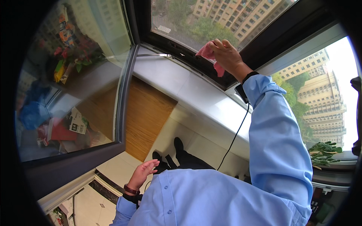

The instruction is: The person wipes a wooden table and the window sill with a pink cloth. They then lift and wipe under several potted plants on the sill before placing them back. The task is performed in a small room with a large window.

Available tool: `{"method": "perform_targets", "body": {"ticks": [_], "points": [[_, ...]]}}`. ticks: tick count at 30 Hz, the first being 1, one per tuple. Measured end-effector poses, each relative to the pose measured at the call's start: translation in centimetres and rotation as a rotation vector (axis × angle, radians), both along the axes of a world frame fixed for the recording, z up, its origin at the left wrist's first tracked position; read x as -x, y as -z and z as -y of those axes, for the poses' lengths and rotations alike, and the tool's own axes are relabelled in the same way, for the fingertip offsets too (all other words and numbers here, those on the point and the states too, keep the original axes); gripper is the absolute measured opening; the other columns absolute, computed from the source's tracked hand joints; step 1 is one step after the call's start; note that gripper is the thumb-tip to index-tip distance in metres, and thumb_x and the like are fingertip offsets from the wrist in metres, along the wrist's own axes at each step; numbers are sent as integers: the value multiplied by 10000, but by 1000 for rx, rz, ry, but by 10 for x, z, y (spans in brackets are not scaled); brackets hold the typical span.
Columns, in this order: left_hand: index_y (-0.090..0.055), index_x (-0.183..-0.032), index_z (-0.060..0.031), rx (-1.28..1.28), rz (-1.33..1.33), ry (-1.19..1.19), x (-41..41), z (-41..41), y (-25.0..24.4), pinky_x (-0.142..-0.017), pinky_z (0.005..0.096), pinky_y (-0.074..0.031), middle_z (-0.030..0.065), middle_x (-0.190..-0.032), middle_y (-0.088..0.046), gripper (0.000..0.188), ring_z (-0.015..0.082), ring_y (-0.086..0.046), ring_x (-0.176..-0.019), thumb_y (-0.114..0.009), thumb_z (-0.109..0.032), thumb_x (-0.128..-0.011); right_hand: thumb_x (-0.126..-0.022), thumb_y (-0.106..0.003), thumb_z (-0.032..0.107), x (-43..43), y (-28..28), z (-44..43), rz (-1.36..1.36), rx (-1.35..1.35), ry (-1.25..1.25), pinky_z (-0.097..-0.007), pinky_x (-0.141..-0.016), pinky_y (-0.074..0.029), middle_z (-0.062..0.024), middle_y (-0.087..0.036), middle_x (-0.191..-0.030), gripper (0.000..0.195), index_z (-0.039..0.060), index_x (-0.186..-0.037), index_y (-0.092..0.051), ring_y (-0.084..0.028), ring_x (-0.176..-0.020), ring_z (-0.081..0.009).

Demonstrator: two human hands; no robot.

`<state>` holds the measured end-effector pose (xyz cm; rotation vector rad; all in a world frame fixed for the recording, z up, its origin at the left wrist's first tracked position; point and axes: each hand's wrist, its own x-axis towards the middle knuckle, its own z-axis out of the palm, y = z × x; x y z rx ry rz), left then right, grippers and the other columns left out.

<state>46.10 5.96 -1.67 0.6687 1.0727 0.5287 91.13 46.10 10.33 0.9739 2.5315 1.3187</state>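
Note:
My right hand [227, 56] grips a pink cleaning cloth [206, 51] against the lower part of a window's insect screen [186, 25], close to its dark frame [208, 66]. One end of the cloth hangs below my fingers. My left hand [142, 172] is down by my side, holding nothing, its fingers slightly bent and apart. On the left a glass window sash [121, 113] with a dark frame stands swung inward, joined by a metal stay arm [154, 55] to the window frame.
A white windowsill [181, 79] runs below the window. A wooden panel [150, 113] lies beyond the sash. A black cable [233, 141] drops from a small device at my right wrist. Flowers and bags show through the glass. Leafy plants [323, 152] stand at the right.

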Motion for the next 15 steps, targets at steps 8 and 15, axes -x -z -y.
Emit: {"method": "perform_targets", "body": {"ticks": [8, 15], "points": [[-561, -1450, 33, 10, -8, -35, -2, 4, -1, -1094, 405, -534, 159, -1413, -645, 486, 247, -609, -1341, -524, -328, -1126, -803, -724, 159, -10, 16, -11, -140, 150, -109, -330, -1054, -481, -9, -647, -1172, 138, 71, -891, -784, -593, -1158, -205], [-581, -1442, 21, 7, -12, -83, -8, 12, -4, -1062, 379, -548, 141, -1387, -663, 469, 223, -625, -1303, -540, -320, -1122, -845, -694, 181, -1, 48, -6, -106, 283, -18, -348, -1052, -484, -33, -664, -1141, 195, 49, -968, -769, -597, -1189, -233]]}}
